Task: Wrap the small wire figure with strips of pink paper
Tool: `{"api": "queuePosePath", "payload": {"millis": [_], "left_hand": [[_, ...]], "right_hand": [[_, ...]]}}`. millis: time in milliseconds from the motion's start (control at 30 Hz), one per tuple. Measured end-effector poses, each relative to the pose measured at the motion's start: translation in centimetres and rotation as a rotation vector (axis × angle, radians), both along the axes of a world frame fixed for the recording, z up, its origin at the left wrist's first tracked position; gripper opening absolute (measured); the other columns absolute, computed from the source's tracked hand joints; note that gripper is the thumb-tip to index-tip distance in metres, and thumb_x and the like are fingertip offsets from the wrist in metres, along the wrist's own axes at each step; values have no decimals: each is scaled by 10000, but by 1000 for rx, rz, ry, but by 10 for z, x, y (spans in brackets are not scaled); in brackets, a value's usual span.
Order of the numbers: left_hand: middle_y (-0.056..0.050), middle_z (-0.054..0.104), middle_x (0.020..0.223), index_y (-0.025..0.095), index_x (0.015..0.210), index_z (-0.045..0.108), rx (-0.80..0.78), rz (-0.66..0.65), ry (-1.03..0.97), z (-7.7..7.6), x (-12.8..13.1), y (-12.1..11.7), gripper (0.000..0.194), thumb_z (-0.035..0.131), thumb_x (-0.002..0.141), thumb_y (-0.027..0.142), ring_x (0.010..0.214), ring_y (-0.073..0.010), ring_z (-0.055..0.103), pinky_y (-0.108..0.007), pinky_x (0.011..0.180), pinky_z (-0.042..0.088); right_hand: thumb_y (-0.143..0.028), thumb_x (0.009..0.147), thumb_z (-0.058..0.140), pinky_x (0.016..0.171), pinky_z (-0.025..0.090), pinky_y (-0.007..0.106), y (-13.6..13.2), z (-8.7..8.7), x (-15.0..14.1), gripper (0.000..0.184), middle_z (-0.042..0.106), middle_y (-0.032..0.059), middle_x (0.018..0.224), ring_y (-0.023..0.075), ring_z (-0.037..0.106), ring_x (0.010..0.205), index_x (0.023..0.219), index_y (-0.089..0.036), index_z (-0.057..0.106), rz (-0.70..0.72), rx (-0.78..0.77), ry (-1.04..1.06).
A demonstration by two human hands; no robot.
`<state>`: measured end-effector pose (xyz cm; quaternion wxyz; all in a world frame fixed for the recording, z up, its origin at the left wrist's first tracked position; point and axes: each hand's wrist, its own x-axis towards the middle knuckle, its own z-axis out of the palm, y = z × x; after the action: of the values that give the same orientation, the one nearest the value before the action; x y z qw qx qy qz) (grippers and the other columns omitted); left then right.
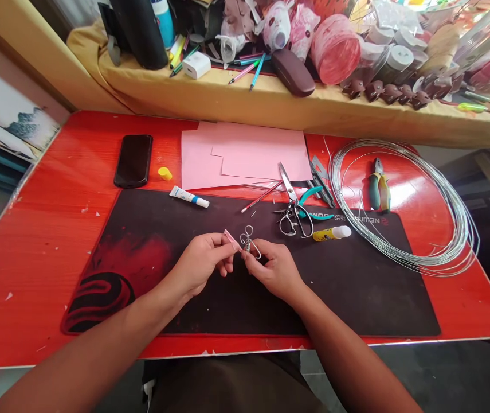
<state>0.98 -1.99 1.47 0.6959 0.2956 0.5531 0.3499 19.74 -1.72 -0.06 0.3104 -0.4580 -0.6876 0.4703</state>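
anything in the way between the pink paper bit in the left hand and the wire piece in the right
Nothing visible stands between them. The pink paper scrap pinched in the left hand reaches right up to the coiled wire piece held by the right hand, both above the black desk mat.

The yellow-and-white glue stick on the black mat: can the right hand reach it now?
Probably yes: nothing lies between the right hand and the yellow-and-white glue stick, though it would first have to release the twisted silver wire piece.

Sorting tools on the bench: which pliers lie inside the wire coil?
The green-and-yellow-handled pliers, on the red table inside the coil; the teal-handled pair sits by the scissors.
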Motion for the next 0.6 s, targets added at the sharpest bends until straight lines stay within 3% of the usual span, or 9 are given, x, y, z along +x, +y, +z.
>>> {"api": "queuePosePath", "payload": {"millis": [167, 600], "left_hand": [[-6, 648, 627, 144, 667, 715, -31, -8, -19, 1, 0, 0, 403, 941, 626, 476, 518, -117, 610, -217, 469, 492], [-49, 703, 729, 143, 844, 798, -68, -70, -15, 2, -15, -8, 484, 888, 707, 599, 563, -128, 639, -219, 480, 515]], "right_hand": [[-242, 939, 590, 581, 373, 241, 0, 1, 1, 260, 563, -34, 616, 121, 473, 572, 684, -204, 554, -18, -12, 1], [-249, 935, 577, 567, 364, 245, -5, -4, 0, 172, 589, -19, 662, 127, 457, 582, 803, -194, 673, 8, 44, -66]]}}
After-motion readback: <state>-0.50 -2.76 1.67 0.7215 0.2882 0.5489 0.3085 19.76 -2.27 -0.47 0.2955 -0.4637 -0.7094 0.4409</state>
